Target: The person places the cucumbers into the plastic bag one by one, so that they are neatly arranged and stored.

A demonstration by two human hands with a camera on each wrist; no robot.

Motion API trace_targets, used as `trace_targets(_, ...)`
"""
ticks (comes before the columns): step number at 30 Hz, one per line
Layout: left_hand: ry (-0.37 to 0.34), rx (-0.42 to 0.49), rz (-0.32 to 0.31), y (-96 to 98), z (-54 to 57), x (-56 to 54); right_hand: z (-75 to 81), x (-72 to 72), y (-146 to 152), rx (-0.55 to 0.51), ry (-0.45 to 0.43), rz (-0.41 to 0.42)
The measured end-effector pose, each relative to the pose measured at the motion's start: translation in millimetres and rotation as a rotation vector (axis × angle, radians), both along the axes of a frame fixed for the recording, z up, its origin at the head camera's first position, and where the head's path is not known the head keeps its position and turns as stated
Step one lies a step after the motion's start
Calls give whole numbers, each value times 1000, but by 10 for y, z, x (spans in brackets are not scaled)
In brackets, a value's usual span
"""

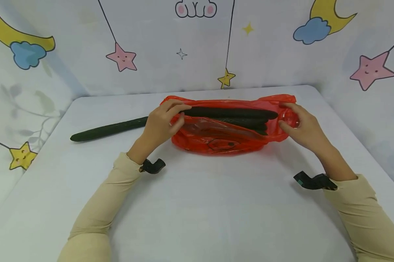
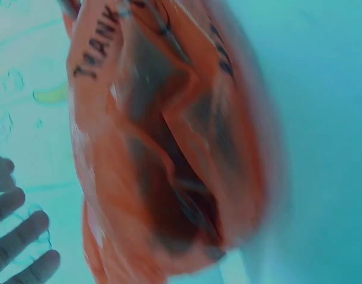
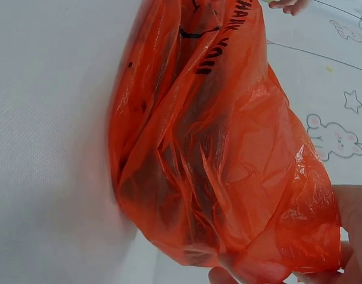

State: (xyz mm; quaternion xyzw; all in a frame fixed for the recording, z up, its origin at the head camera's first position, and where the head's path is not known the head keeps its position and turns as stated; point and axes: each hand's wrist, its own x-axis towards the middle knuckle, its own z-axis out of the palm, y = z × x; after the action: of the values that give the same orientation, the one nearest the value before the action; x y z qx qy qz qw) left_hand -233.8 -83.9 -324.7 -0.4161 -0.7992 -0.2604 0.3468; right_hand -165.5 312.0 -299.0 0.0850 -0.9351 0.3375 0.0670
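A red plastic bag [image 1: 223, 142] lies on its side on the white table, its mouth facing up and showing several long dark green cucumbers [image 1: 236, 113] inside. My left hand [image 1: 162, 118] is at the bag's left end, thumb and forefinger apart near the ends of the cucumbers. In the left wrist view its fingers [image 2: 27, 236] are spread and stand clear of the bag [image 2: 122, 207]. At the right end, my right hand [image 1: 303, 125] grips the bag's plastic; the right wrist view shows thumb and fingers around the crumpled edge [image 3: 305, 236]. Another cucumber [image 1: 108, 131] lies outside, partly hidden behind my left hand.
The white table [image 1: 200, 211] reaches back to a cloth backdrop [image 1: 157, 32] printed with stars, moons and clouds. A dark band with a small device [image 1: 152, 166] is on my left wrist, and a similar one [image 1: 314, 181] on my right.
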Motion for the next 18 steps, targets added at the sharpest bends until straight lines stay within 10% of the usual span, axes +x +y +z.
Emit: trace_targets(18,-340,17,197,-610,-250,-211,1,5,-17,15,-3,-16)
